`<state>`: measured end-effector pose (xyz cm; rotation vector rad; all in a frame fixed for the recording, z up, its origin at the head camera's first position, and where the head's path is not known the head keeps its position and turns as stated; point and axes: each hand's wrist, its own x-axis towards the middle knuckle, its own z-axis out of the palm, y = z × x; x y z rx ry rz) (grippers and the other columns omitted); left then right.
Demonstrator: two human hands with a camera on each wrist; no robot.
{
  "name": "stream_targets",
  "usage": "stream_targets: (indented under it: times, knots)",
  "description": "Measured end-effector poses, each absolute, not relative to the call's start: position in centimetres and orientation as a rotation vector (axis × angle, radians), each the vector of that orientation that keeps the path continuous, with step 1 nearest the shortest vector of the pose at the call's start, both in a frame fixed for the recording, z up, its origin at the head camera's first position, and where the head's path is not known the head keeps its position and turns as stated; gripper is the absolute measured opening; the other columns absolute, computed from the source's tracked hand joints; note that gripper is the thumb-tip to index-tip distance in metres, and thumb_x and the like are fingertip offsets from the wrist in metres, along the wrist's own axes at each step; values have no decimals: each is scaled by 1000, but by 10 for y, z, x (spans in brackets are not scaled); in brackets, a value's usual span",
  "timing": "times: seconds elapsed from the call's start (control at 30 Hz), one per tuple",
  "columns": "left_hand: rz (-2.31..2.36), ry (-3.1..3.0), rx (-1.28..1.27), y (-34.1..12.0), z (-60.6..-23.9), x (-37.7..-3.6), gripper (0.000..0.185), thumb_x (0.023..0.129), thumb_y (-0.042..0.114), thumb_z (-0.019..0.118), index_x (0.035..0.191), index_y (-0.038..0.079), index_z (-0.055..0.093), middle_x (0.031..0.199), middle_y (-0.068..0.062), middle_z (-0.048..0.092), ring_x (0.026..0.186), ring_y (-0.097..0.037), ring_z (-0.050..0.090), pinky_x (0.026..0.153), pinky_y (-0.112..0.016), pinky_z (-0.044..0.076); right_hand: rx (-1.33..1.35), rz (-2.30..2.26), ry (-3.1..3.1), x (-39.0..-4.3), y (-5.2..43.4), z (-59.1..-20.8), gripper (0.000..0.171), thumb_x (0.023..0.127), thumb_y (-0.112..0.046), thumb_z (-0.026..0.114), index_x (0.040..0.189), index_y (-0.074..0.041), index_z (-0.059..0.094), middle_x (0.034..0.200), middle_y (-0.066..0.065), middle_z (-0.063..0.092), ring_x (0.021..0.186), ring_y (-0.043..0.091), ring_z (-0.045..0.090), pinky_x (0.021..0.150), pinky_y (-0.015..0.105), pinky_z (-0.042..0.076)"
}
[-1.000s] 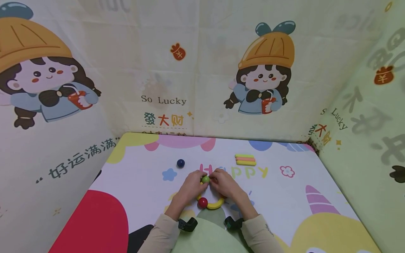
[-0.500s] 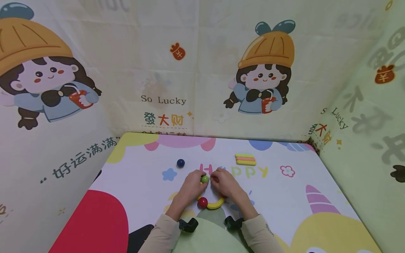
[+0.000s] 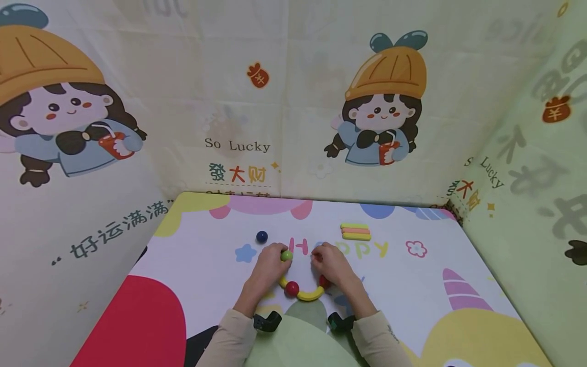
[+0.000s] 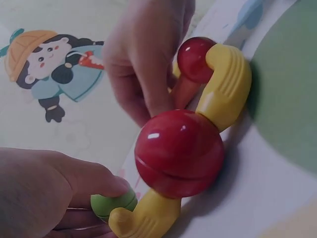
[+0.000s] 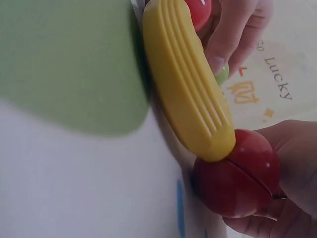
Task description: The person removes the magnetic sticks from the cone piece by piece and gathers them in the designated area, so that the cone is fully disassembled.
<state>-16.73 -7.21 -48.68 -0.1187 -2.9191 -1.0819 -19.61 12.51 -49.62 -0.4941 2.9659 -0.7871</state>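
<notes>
On the printed mat lies a U-shaped chain of yellow curved pieces (image 3: 310, 294) joined by balls. My left hand (image 3: 278, 256) pinches the green ball (image 3: 286, 255) at the chain's left end; this ball shows under my fingertips (image 4: 106, 186) in the left wrist view as well. A big red ball (image 4: 179, 151) sits at the bottom of the U. My right hand (image 3: 319, 266) curls round the smaller red ball (image 5: 237, 173) at the right end, beside a ribbed yellow piece (image 5: 185, 79). The right hand's fingers (image 4: 143, 64) hide part of that joint.
A dark blue ball (image 3: 262, 236) lies loose on the mat (image 3: 458, 265), up and left of my left hand. A small stack of coloured sticks (image 3: 355, 231) sits further back on the right. Printed cloth walls (image 3: 293, 102) close in the back and both sides.
My hands have moved apart. The green ball went left with my left hand, and the chain has opened from a closed loop into a U.
</notes>
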Motion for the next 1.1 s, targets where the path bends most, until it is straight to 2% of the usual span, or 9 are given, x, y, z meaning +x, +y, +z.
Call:
stream_targets:
  times: [0.23,0.43,0.67,0.87,1.1]
  knots:
    - [-1107,-2943,-48,-81,-489,-166,38,88,14,74,122,-1,66,112,-15,68,89,-20,59,84,-36,59,-396,-818,2924,-196,131,-500,22,91,-21,72,111,-11,73,93,2,63,80,13,55,77,31,56]
    - [-1081,-2953,-10,-87,-488,-164,38,89,15,74,122,-2,66,114,-16,68,89,-20,59,83,-36,58,-345,-798,2918,-196,138,-498,21,90,-21,74,108,-11,74,94,4,61,83,15,55,78,32,57]
    - [-1061,-2956,58,-98,-487,-161,38,89,16,74,121,-2,65,112,-16,67,89,-22,57,83,-37,57,-320,-750,2947,-197,145,-495,22,91,-21,71,108,-7,73,91,6,60,79,15,54,70,29,53]
    - [-1065,-2908,27,-109,-489,-158,34,88,15,72,115,-5,67,104,-15,66,82,-21,54,70,-31,50,-246,-732,2981,-196,151,-493,19,92,-22,70,103,-7,73,87,5,59,77,17,53,68,29,49]
    - [-1046,-2888,50,-121,-490,-152,36,86,17,71,114,-5,68,102,-15,68,82,-21,55,71,-33,50,-197,-746,3000,-192,162,-493,14,89,-18,69,93,-5,70,83,6,60,75,18,53,67,31,48]
